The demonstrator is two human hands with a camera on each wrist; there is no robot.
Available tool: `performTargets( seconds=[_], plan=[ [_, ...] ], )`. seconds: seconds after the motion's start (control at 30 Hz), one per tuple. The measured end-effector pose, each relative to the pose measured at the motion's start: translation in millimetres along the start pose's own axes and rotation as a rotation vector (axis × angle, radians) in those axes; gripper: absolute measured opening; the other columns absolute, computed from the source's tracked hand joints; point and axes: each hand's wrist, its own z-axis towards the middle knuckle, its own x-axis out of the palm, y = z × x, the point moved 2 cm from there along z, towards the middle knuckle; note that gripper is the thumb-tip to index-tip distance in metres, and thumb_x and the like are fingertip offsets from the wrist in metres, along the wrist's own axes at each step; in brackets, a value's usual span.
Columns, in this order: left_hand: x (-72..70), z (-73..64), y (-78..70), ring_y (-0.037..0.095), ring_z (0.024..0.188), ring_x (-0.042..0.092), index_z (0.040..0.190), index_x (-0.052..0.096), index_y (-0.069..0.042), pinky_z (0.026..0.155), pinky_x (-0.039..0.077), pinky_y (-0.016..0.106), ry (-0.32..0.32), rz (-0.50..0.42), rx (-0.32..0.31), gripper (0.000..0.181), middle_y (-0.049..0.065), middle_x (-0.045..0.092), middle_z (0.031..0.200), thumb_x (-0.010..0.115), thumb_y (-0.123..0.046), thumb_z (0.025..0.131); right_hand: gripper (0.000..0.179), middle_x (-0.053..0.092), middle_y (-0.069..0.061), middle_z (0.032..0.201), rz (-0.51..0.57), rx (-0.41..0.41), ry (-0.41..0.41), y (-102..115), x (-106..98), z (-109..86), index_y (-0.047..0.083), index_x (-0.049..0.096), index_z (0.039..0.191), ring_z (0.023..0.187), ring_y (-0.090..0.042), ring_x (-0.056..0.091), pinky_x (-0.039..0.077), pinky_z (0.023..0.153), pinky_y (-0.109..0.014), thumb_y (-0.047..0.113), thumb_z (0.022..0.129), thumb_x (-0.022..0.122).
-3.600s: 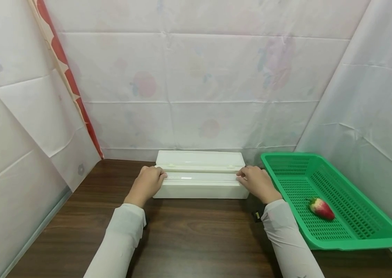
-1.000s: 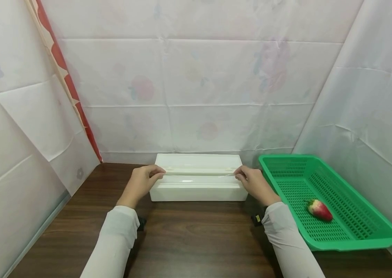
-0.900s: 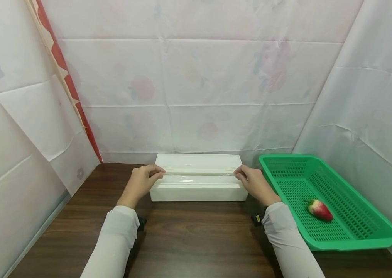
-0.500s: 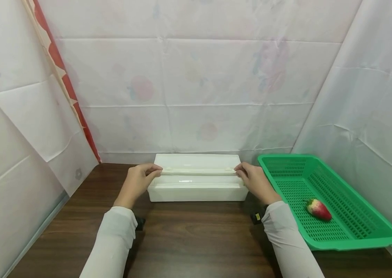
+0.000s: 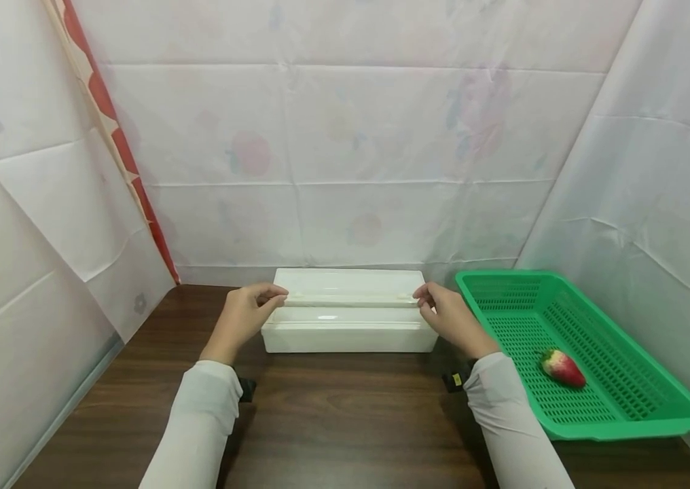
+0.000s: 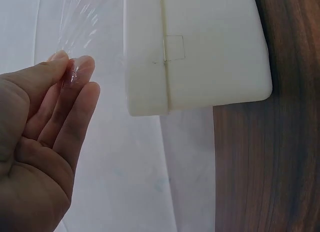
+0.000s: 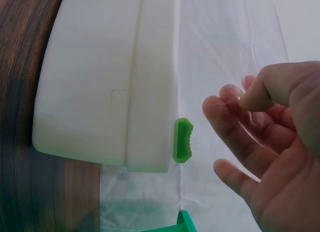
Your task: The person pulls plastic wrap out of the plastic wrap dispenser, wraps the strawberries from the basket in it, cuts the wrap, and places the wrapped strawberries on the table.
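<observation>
A long white cling film dispenser box (image 5: 349, 339) stands on the table in front of me. My left hand (image 5: 238, 318) pinches one corner of clear cling film (image 6: 80, 22) between thumb and fingers, above the box's left end. At the right end, my right hand (image 5: 451, 320) pinches the opposite corner between thumb and index finger, its other fingers loosely bent. In both wrist views the film stretches from the fingertips, apart from the box's surface. A small green slider (image 7: 183, 140) sits on the box's edge in the right wrist view. The film is barely visible from the head.
To the right stands a green perforated basket (image 5: 626, 428) with a red and cream fruit (image 5: 563, 369) lying in it. The dark wooden table (image 5: 345, 421) runs back to a white patterned cloth wall (image 5: 345, 224), with more cloth on both sides.
Both hands have lifted from the box's ends since the earliest frame, drawing the film up. In the last second the left hand shifts slightly left and the right slightly right. The fruit stays put.
</observation>
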Motion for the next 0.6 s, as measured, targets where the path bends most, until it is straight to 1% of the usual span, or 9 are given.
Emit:
performTargets(
  seconds=[0.13, 0.23, 0.37, 0.47, 0.6],
  plan=[
    [1.8, -2.0, -1.0, 0.018, 0.080, 0.064, 0.110, 0.075, -0.009, 0.066, 0.051, 0.036, 0.003, 0.001, 0.004, 0.016, 0.002, 0.073, 0.094, 0.069, -0.016, 0.097, 0.018, 0.065, -0.003, 0.092, 0.024, 0.013, 0.033, 0.0, 1.3, -2.4, 0.003, 0.064, 0.111, 0.087, -0.021, 0.065, 0.053, 0.071, -0.037, 0.000, 0.093, 0.060],
    [4.4, -3.1, -0.3, 0.019, 0.082, 0.064, 0.111, 0.075, -0.010, 0.069, 0.053, 0.038, -0.004, 0.006, 0.004, 0.016, 0.001, 0.073, 0.096, 0.068, -0.017, 0.098, 0.018, 0.065, -0.005, 0.092, 0.003, -0.011, 0.001, -1.5, 4.6, -4.2, 0.002, 0.066, 0.111, 0.088, -0.023, 0.066, 0.053, 0.072, -0.039, 0.000, 0.093, 0.065],
    [5.6, -2.8, -0.3, 0.018, 0.081, 0.067, 0.112, 0.074, -0.010, 0.070, 0.055, 0.039, -0.018, 0.000, 0.004, 0.017, 0.002, 0.074, 0.099, 0.067, -0.017, 0.098, 0.013, 0.069, -0.007, 0.096, -0.046, -0.018, -0.071, -2.0, 6.8, -4.4, 0.003, 0.071, 0.107, 0.088, -0.023, 0.065, 0.054, 0.074, -0.042, 0.005, 0.095, 0.068],
    [4.9, -2.4, -0.4, 0.017, 0.079, 0.067, 0.112, 0.075, -0.010, 0.068, 0.054, 0.037, -0.034, -0.010, 0.009, 0.017, 0.002, 0.074, 0.098, 0.068, -0.018, 0.098, 0.011, 0.070, -0.009, 0.101, -0.041, 0.010, -0.088, -0.7, 5.3, -4.6, 0.004, 0.073, 0.106, 0.090, -0.023, 0.066, 0.055, 0.075, -0.042, 0.008, 0.097, 0.068],
    [3.5, -2.9, 0.4, 0.018, 0.085, 0.067, 0.111, 0.075, -0.011, 0.072, 0.054, 0.038, -0.036, -0.017, 0.012, 0.017, 0.001, 0.074, 0.099, 0.068, -0.019, 0.098, 0.012, 0.069, -0.009, 0.103, -0.010, 0.024, -0.092, 1.4, 3.0, -6.5, 0.004, 0.073, 0.107, 0.090, -0.024, 0.065, 0.055, 0.074, -0.041, 0.008, 0.098, 0.066]
  ],
)
